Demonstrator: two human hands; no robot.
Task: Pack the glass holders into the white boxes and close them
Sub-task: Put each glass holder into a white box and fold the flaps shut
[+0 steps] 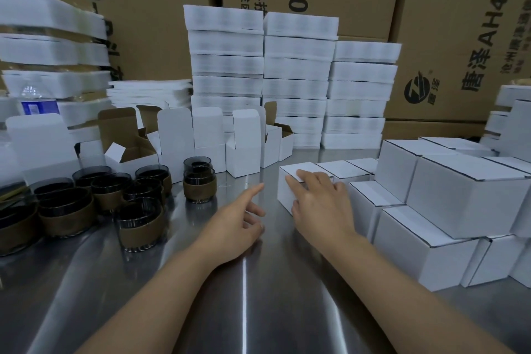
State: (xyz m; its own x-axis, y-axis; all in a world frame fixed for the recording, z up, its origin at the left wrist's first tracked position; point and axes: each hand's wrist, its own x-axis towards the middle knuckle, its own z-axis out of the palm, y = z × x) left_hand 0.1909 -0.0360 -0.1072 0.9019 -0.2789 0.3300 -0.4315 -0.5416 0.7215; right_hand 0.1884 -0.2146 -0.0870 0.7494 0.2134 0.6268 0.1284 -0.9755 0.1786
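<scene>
Several dark glass holders with brown sleeves [138,227] stand on the steel table [258,296] at the left; one stacked pair [199,181] stands nearer the middle. A closed white box [290,181] sits right of centre. My right hand [319,198] rests on top of it, fingers straight, thumb against its near side. My left hand [244,217] hovers just left of the box, index finger pointing forward, the other fingers loosely curled, holding nothing. Open white boxes [244,149] with raised lids stand behind.
Closed white boxes [445,204] are stacked at the right. Tall piles of flat white box blanks [296,77] rise at the back and left, before large brown cartons [459,23]. A water bottle [37,103] stands at far left.
</scene>
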